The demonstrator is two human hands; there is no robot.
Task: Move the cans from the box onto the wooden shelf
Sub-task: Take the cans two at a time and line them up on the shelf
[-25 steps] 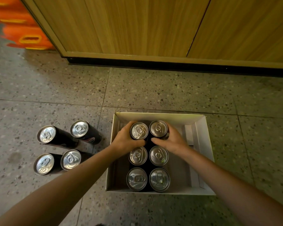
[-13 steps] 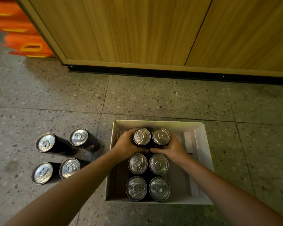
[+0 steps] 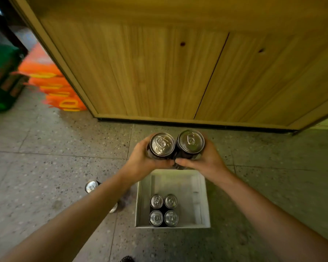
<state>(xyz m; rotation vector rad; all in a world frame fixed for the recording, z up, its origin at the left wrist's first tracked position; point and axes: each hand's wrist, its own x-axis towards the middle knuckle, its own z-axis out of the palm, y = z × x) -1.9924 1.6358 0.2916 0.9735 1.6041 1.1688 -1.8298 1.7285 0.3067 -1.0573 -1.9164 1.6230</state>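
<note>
My left hand [image 3: 140, 163] grips one black can [image 3: 161, 145] with a silver top, and my right hand [image 3: 206, 163] grips a second can [image 3: 190, 143]. Both cans are upright, side by side and touching, held in the air above the far edge of the white box [image 3: 143, 203]. Several more cans [image 3: 163, 209] stand in a square block at the near left of the box. The wooden cabinet front [image 3: 159, 72] rises straight ahead; no shelf surface shows.
Loose cans [image 3: 91, 186] stand on the speckled floor left of the box, mostly hidden by my left forearm. Orange crates [image 3: 55, 86] and a green crate [image 3: 2, 78] sit at the far left beside the cabinet.
Both hands have lifted the two far cans out of the box and raised them toward the cabinet. The view has risen, so the box looks smaller and lower.
</note>
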